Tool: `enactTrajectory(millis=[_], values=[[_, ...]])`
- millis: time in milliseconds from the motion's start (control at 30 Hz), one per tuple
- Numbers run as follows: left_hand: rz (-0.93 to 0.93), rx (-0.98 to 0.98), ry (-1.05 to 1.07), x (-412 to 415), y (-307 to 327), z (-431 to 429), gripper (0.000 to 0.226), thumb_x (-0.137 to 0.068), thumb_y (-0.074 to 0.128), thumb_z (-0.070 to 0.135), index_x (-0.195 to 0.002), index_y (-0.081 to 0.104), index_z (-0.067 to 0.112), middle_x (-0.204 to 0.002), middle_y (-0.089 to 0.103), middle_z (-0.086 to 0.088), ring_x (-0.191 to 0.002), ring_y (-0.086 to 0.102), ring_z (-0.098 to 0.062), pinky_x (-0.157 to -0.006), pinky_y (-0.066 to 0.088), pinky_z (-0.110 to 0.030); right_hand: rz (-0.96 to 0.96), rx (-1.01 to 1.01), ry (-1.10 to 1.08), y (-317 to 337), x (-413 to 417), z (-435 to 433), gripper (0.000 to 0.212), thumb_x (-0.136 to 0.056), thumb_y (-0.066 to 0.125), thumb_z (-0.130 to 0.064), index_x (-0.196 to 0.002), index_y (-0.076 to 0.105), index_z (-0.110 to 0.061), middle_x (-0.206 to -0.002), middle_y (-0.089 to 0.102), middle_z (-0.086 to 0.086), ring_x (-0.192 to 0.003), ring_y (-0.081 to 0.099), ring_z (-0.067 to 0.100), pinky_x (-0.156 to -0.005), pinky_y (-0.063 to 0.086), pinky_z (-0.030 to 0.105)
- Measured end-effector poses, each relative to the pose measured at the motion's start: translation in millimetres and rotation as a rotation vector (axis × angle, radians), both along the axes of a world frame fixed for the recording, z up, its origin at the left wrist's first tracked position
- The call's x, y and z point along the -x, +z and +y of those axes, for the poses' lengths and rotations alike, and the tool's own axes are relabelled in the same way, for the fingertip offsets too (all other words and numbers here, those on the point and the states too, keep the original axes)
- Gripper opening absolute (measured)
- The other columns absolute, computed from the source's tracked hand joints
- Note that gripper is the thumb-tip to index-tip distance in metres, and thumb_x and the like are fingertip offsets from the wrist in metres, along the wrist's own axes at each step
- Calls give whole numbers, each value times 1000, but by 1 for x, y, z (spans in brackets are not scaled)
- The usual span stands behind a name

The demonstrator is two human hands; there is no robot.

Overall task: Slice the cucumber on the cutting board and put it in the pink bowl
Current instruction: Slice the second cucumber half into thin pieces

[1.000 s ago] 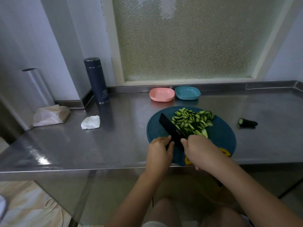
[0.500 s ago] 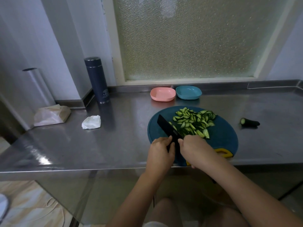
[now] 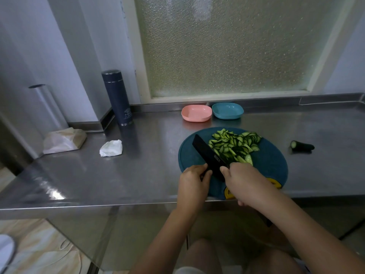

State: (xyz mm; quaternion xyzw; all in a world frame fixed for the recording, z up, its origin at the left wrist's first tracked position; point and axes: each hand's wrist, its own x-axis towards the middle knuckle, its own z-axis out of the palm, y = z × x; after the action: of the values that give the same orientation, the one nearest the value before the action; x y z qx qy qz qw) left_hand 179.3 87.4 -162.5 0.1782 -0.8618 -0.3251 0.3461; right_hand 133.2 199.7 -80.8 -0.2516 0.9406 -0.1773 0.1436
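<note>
Right at the counter's (image 3: 138, 175) front edge, both hands sit over the near rim of the round teal cutting board (image 3: 272, 163), and they have barely budged in the last second. The right hand (image 3: 243, 182) is wrapped tight where the knife's (image 3: 209, 155) handle should be; the handle itself is swallowed by the fist. The left hand (image 3: 193, 180) is curled against the blade's left face, thumb touching the black steel, but its fingertips are tucked under, so I can't tell whether it pinches the blade or only rests there.

The blade still angles away to the far left, its tip nudged only a touch from a second ago. The cucumber slices (image 3: 235, 143) lie heaped on the board's far half just right of the blade, the pile the same shape as before, its nearest pieces half hidden behind the right hand. The board's yellow grip peeks out either side of that wrist.

Off to the right, well apart from the board, a dark cucumber end (image 3: 302, 145) lies on bare steel. Left side: a crumpled tissue (image 3: 111, 148) and a paper bag (image 3: 63, 138).

Along the back edge, the pink bowl (image 3: 196, 113) holds nothing yet, a blue bowl (image 3: 227, 110) just beside it, and a dark flask (image 3: 117, 97) toward the back left corner.
</note>
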Motion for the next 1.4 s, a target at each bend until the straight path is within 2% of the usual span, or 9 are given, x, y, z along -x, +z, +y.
enactTrajectory(millis=[233, 300, 433, 833, 900, 967, 1033, 1233, 1400], values=[[10, 4, 22, -2, 1, 2, 25, -88, 63, 18, -109, 69, 6, -104, 70, -8, -93, 64, -18, -81, 41, -14, 3, -21, 18, -2, 0, -3, 36, -104, 26, -33, -88, 49, -11, -64, 43, 3, -52, 41, 13, -50, 36, 23], [15, 8, 19, -1, 0, 2, 24, -87, 63, 18, -108, 69, 6, -102, 71, -8, -92, 65, -18, -80, 41, -14, 7, -11, 10, -5, 0, -4, 36, -104, 27, -33, -80, 45, -14, -66, 43, 3, -61, 49, 17, -51, 36, 24], [11, 63, 9, 1, -1, 0, 21, -86, 65, 16, -104, 71, 7, -94, 72, -7, -84, 66, -17, -75, 42, -14, 104, 20, -7, -16, -2, -12, 38, -104, 27, -32, -107, 57, -9, -99, 60, 9, -97, 59, 26, -66, 38, 30], [18, 50, -1, 0, -3, -1, 25, -87, 63, 16, -109, 69, 7, -97, 71, -8, -87, 64, -17, -76, 41, -14, -13, -91, -43, -12, 5, -20, 30, -104, 31, -25, -109, 57, -10, -113, 62, 15, -104, 60, 29, -83, 48, 33], [20, 41, 7, 1, -4, -1, 25, -87, 64, 16, -109, 69, 7, -98, 71, -9, -88, 64, -18, -78, 42, -15, -12, -56, -32, -11, 3, -14, 31, -104, 30, -27, -81, 49, -19, -103, 63, 14, -101, 62, 30, -76, 46, 30], [21, 46, 11, 1, -4, 0, 25, -87, 64, 16, -109, 69, 7, -100, 71, -9, -90, 64, -18, -80, 41, -15, -11, -10, -20, -9, 1, -8, 40, -104, 28, -31, -67, 36, -18, -77, 53, 6, -95, 63, 30, -69, 43, 29], [24, 52, 11, 2, -4, 0, 25, -87, 63, 16, -109, 69, 6, -101, 71, -9, -91, 65, -19, -81, 41, -15, -18, 23, -27, -5, -2, -5, 39, -104, 28, -30, -71, 40, -14, -68, 41, 2, -93, 63, 29, -70, 45, 30], [20, 71, 14, 2, -6, 0, 25, -88, 63, 16, -109, 68, 5, -104, 71, -9, -94, 65, -20, -84, 42, -17, -24, -17, -42, -1, -2, -11, 40, -104, 27, -34, -68, 36, -18, -75, 46, 6, -89, 60, 26, -76, 45, 31], [18, 91, 4, 4, -9, -2, 23, -87, 63, 15, -107, 69, 4, -100, 71, -9, -91, 65, -20, -82, 45, -19, -75, 8, 13, 2, 4, -6, 34, -104, 31, -24, -78, 47, -10, -68, 44, 5, -86, 61, 28, -61, 43, 30]])
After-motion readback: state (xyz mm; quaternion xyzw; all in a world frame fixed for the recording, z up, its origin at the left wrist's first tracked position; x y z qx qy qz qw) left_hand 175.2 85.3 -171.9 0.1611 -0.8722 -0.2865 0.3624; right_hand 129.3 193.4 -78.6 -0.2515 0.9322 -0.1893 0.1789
